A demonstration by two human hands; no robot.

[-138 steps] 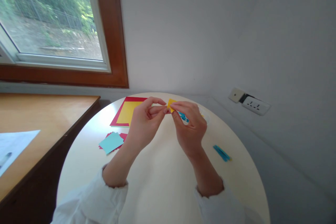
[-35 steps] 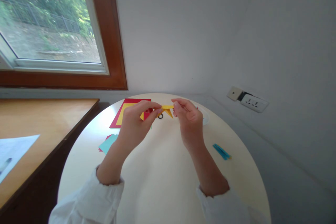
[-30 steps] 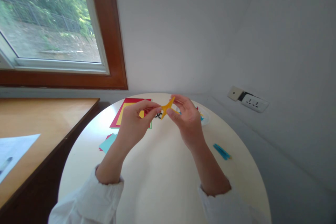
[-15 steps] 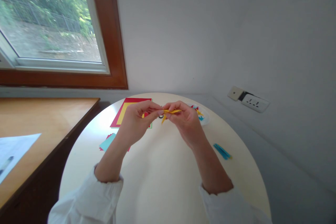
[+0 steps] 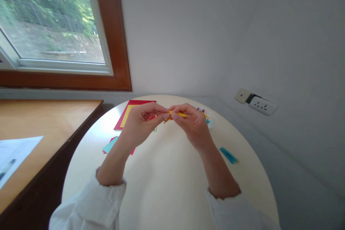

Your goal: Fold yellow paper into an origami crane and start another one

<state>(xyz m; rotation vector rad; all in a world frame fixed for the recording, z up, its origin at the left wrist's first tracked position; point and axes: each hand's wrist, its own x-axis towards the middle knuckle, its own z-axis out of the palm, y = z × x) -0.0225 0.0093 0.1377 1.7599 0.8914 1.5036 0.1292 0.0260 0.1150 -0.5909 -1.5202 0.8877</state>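
A small piece of folded yellow paper is pinched between both hands above the far part of the round table. My left hand grips its left end between thumb and fingers. On the other side, my right hand holds it with the thumb pressed along its near side. One narrow point of the paper sticks out downward between the hands. My fingers hide much of its shape.
Red and yellow paper sheets lie behind my left hand, with smaller light blue and red pieces nearer. A clear dish of colourful folded pieces sits beyond my right hand. Blue strips lie on the white round table.
My right thumb has shifted over the yellow paper, and the paper's hanging point has swung slightly left and up. Both hands stay in nearly the same place.
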